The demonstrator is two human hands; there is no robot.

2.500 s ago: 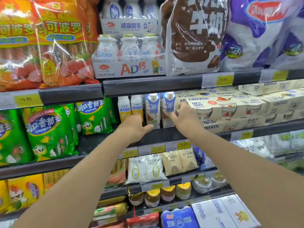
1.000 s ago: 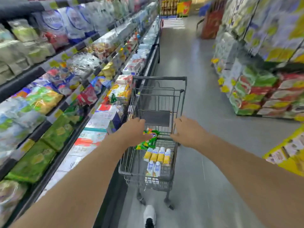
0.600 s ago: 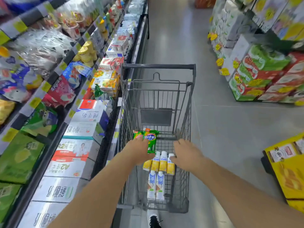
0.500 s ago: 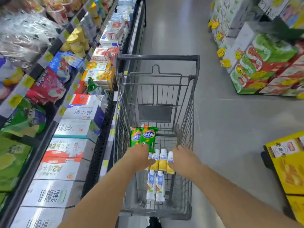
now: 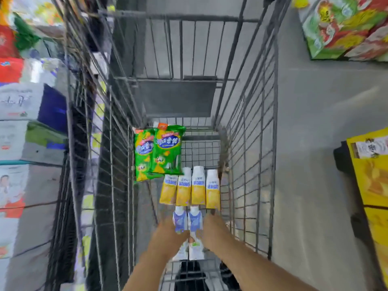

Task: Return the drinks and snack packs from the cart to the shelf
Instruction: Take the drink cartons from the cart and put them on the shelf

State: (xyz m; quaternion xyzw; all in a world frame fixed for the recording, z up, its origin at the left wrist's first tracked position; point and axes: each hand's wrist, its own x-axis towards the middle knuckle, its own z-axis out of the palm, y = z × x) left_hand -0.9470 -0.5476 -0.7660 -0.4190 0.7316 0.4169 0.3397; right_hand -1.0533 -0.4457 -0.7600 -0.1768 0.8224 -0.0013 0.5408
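Note:
I look down into a grey wire shopping cart point(image 5: 247, 143). On its floor lie two green snack packs point(image 5: 165, 150) at the far left, several yellow drink bottles point(image 5: 189, 187) in a row, and two blue-and-white drink cartons point(image 5: 190, 221) nearest me. My left hand point(image 5: 168, 234) is against the left carton's side, its thumb over the carton. My right hand point(image 5: 214, 229) presses the right carton's outer side. Both cartons still lie on the cart floor. Motion blur hides whether my fingers have closed.
The shelf unit point(image 5: 21, 101) with stacked white milk boxes runs along the cart's left side. A yellow display stand point(image 5: 373, 175) is on the right, and stacked colourful boxes point(image 5: 346, 28) sit at the top right. Grey floor lies between.
I turned from the shelf to the cart. Since half a second ago my view dropped into the basket and both hands moved down from the yellow bottles to the two blue cartons.

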